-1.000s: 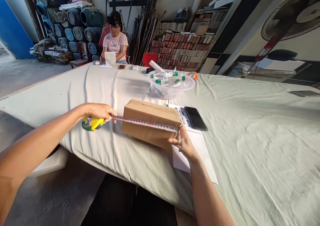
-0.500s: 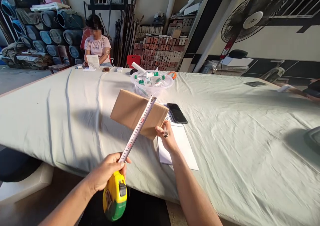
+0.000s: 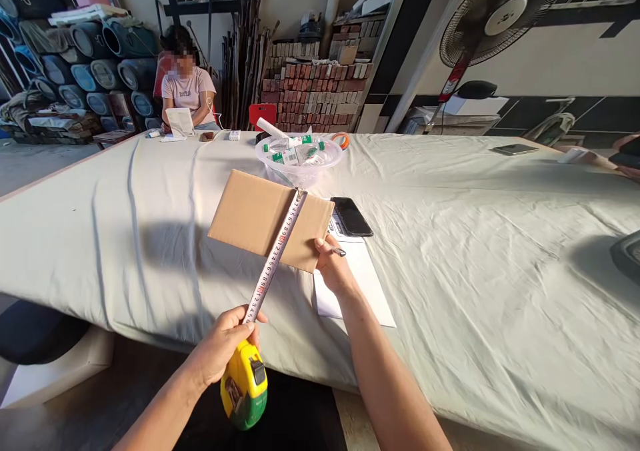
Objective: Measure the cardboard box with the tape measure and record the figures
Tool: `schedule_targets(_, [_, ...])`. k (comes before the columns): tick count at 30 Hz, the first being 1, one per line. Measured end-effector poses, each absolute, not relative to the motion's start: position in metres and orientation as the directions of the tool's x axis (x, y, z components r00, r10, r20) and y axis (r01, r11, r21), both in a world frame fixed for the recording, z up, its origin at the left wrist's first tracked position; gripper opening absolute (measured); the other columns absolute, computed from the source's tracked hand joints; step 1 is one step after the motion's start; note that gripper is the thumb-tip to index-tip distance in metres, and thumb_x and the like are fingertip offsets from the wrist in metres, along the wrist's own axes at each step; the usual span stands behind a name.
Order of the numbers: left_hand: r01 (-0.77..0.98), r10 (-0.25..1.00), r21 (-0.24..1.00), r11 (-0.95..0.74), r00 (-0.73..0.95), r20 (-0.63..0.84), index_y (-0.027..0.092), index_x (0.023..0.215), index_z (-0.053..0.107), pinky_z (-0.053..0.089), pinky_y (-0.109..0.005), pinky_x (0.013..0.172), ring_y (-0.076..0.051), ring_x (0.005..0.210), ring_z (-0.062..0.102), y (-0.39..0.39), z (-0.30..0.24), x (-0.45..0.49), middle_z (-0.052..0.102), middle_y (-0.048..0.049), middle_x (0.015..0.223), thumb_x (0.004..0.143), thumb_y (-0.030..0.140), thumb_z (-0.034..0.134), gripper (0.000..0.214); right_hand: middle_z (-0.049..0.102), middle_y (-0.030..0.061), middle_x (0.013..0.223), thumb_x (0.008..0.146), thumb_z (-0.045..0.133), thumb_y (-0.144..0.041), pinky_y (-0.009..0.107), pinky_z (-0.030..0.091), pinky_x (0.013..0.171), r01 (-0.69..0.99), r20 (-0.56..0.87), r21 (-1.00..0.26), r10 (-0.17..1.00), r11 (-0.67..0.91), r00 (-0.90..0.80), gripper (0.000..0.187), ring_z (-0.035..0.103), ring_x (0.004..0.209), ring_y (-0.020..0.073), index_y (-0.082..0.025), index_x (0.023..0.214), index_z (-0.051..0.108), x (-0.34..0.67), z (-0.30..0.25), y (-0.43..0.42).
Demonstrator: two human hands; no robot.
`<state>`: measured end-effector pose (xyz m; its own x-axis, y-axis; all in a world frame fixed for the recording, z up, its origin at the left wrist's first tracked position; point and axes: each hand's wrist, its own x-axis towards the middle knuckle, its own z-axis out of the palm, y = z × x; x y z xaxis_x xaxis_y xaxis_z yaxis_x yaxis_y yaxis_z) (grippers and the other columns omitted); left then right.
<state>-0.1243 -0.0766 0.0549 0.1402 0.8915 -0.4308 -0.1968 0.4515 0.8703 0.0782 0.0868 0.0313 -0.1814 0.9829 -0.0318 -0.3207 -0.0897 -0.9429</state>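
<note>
My left hand (image 3: 227,341) is closed on the blade of a tape measure (image 3: 245,384), whose yellow and green case hangs just below the fingers. The white blade slants up and away across a brown cardboard box (image 3: 253,212), its metal end hook at the box's far edge. My right hand (image 3: 334,264) grips the box by its near right corner and also has a pen (image 3: 339,252) tucked between the fingers. The box is held tilted above the table, one broad face toward me. White paper sheets (image 3: 363,284) and a black phone (image 3: 352,216) lie just beyond my right hand.
A pale cloth covers the large table (image 3: 475,271). Beyond the box stands a clear plastic basin (image 3: 300,171) of bottles, with an orange tape roll (image 3: 341,140) beside it. A person (image 3: 187,91) sits at the far left. Another phone (image 3: 513,149) lies far right, near another person's arm (image 3: 600,160).
The box has turned so its broad face shows more fully toward me. My left hand and the tape case have shifted slightly right and up. The pen's angle has changed.
</note>
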Motion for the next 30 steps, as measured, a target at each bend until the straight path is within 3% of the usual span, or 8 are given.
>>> schedule_targets(7, [-0.204,0.894,0.871,0.447,0.120,-0.431,0.016,0.089,0.065,0.044,-0.026,0.060,-0.015,0.063,0.055,-0.078,0.054,-0.124,0.058,0.0000,0.065,0.075,0.034,0.070,0.024,0.063,0.0077,0.110,0.067,0.069,-0.062,0.035,0.055,0.066,-0.293,-0.004,-0.954,0.983,-0.058,-0.183,0.053,0.064,0.096,0.0271,-0.025,0.099,0.050,0.079,0.031,0.087])
schedule_targets(11, [-0.212,0.893,0.868,0.450,0.136,-0.430,0.016,0.091,0.065,0.045,-0.027,0.061,-0.015,0.064,0.056,-0.084,0.049,-0.123,0.058,-0.0002,0.065,0.078,0.033,0.068,0.022,0.063,0.0044,0.103,0.065,0.073,-0.058,0.035,0.054,0.071,-0.188,0.121,-0.977,0.989,0.103,-0.085,0.053,0.063,0.095,0.0238,-0.026,0.094,0.042,0.070,0.023,0.090])
schedule_targets(14, [-0.257,0.880,0.842,0.474,0.163,-0.446,0.016,0.092,0.065,0.045,-0.027,0.063,-0.015,0.065,0.057,-0.087,0.048,-0.121,0.058,-0.0003,0.066,0.078,0.032,0.068,0.022,0.056,0.0065,0.123,0.059,0.081,-0.051,0.038,0.052,0.083,-0.054,0.270,-0.962,0.962,0.268,-0.031,0.061,0.060,0.103,0.0234,-0.027,0.094,0.038,0.062,0.015,0.093])
schedule_targets(17, [-0.324,0.883,0.822,0.469,0.186,-0.430,0.015,0.093,0.065,0.046,-0.028,0.064,-0.015,0.066,0.058,-0.084,0.050,-0.118,0.058,0.0002,0.067,0.078,0.030,0.068,0.022,0.048,0.0097,0.137,0.058,0.084,-0.051,0.044,0.044,0.098,0.116,0.372,-0.918,0.925,0.379,-0.082,0.062,0.053,0.119,0.0274,-0.026,0.094,0.040,0.060,0.011,0.095])
schedule_targets(20, [-0.377,0.886,0.802,0.464,0.210,-0.414,0.015,0.093,0.065,0.047,-0.027,0.062,-0.015,0.065,0.059,-0.074,0.053,-0.114,0.059,0.0003,0.066,0.077,0.028,0.069,0.022,0.053,0.0116,0.133,0.071,0.072,-0.058,0.047,0.039,0.103,0.156,0.341,-0.923,0.935,0.353,-0.093,0.052,0.052,0.121,0.0275,-0.025,0.100,0.043,0.067,0.013,0.097])
schedule_targets(25, [-0.440,0.871,0.752,0.491,0.282,-0.403,0.014,0.097,0.064,0.047,-0.027,0.060,-0.016,0.063,0.059,-0.052,0.052,-0.097,0.058,0.0004,0.063,0.074,0.022,0.069,0.024,0.065,0.0085,0.113,0.086,0.041,-0.069,0.041,0.047,0.091,0.032,0.191,-0.981,0.976,0.189,0.108,0.049,0.065,0.098,0.0213,-0.026,0.108,0.046,0.098,0.028,0.088])
schedule_targets(30, [-0.532,0.808,0.610,0.588,0.425,-0.408,0.013,0.104,0.061,0.047,-0.028,0.059,-0.019,0.062,0.061,-0.029,0.042,-0.071,0.058,0.0003,0.060,0.072,0.014,0.067,0.033,0.068,0.0058,0.095,0.090,0.046,-0.060,0.037,0.049,0.083,0.220,0.186,-0.961,0.981,0.169,0.061,0.041,0.062,0.080,0.0188,-0.024,0.105,0.060,0.129,0.034,0.060])
